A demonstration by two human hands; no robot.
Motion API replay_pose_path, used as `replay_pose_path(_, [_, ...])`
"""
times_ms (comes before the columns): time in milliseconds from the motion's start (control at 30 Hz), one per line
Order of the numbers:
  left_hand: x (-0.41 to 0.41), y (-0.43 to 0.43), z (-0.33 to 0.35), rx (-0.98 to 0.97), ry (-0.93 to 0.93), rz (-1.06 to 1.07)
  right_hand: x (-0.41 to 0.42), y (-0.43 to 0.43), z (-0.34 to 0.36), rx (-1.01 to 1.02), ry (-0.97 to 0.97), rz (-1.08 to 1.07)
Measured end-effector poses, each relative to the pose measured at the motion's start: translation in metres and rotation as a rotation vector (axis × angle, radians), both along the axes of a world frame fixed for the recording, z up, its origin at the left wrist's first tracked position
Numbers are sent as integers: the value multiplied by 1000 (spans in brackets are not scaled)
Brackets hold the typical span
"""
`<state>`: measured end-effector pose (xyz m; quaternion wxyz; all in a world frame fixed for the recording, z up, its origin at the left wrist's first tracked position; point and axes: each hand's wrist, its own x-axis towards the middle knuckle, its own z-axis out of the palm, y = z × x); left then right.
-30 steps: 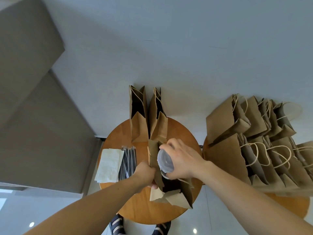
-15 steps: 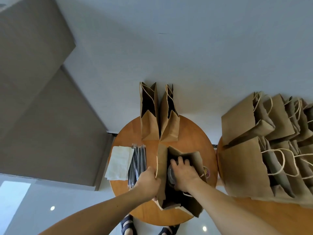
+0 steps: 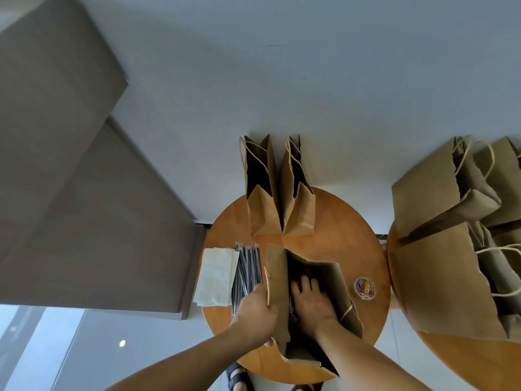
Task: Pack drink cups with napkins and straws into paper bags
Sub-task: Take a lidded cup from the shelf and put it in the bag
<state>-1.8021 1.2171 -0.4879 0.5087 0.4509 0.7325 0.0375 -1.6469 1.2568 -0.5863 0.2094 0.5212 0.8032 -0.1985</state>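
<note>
Gripping bag [image 3: 335, 280], left hand [image 3: 253, 311]; right hand [image 3: 313, 303] spread inside.

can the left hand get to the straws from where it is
Probably yes: the straws lie uncovered right beside the left hand, nothing between them, but it must first let go of the bag.

Brown paper bags [image 3: 263, 213], cream napkins [image 3: 217, 275], orange-brown table [image 3: 338, 221] (multicoloured paper clips [image 3: 364, 287])
</note>
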Motion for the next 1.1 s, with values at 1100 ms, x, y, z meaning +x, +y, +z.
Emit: replay_pose_path(1100, [25,6,34,-12,-112,-2,60,46,152,222,109,-351])
